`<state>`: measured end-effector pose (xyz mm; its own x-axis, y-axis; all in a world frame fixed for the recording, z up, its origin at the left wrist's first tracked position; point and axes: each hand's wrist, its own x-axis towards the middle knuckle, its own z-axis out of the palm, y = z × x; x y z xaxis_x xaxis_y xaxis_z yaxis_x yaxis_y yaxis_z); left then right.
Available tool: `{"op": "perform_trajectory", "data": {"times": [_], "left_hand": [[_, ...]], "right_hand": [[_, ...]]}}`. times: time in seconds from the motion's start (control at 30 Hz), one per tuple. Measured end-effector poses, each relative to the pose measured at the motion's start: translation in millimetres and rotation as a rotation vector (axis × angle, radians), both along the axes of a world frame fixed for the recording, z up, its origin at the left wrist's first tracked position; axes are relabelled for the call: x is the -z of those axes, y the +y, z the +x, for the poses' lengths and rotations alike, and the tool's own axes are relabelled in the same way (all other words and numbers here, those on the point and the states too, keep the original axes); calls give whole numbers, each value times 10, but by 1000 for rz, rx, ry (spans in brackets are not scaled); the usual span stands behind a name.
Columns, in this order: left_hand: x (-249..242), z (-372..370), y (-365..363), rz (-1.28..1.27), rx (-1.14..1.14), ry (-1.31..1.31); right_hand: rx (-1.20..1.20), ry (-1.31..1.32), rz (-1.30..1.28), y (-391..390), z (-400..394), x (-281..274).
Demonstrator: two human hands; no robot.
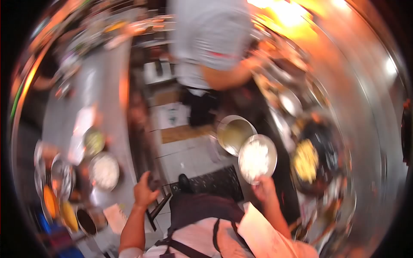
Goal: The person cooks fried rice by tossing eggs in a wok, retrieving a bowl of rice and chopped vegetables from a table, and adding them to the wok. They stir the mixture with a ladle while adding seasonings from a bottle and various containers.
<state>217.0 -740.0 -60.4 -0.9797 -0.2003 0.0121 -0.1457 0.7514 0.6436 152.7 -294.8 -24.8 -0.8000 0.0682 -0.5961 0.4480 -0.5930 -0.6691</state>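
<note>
My right hand (264,189) grips the near rim of a round bowl (274,161) holding a white, grainy food that looks like rice (255,158). Just beyond the bowl stands a larger pot (221,136) with pale yellowish liquid in it. To the right, a dark wok (327,157) on the stove contains pale yellow cut pieces (305,161). My left hand (145,191) is beside the edge of the steel counter, thumb and fingers apart, with nothing visibly held. Motion blur softens both hands.
Ahead, a person in a light shirt (211,34) works facing the stove, where bright flames (286,13) flare. The left steel counter (109,81) carries another bowl of white food (104,171) and a container of greenish contents (94,142). A dark mat (217,182) lies on the tiled floor.
</note>
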Motion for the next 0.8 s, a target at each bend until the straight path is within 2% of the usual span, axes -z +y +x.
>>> {"op": "perform_trajectory", "data": {"times": [0.03,0.07,0.1,0.17,0.23,0.27,0.3,0.33,0.37,0.43,0.53,0.57,0.67,0.8], "left_hand": [[98,33,-20,81,12,-19],[46,71,3,44,9,-70],[150,138,-39,19,93,23],[113,245,-30,-114,214,-16],[193,300,-38,-171,286,-26],[198,323,-26,-250,289,-39],[199,342,-3,-335,285,-54],[211,343,3,-285,237,-25],[213,354,5,-290,245,-19],[233,335,-1,-296,239,-7],[289,334,-35,-331,221,-41],[293,344,-28,-333,213,-39],[287,355,-46,-382,216,-67],[303,337,-63,-397,247,-51]], "right_hand": [[105,51,51,302,99,-121],[204,129,183,596,184,-255],[262,195,309,900,255,-449],[405,315,598,1394,347,-917],[560,302,1071,1717,382,-1369],[536,393,1287,1892,440,-1523],[546,417,1784,2275,402,-1495],[522,419,2284,2590,349,-1418],[533,410,2281,2712,342,-1343],[342,211,2186,2838,242,-1185],[17,50,2243,2943,24,-778],[16,113,2311,2988,-27,-614],[-23,44,2261,2988,-98,-406],[12,59,2291,3047,-116,-403]]}}
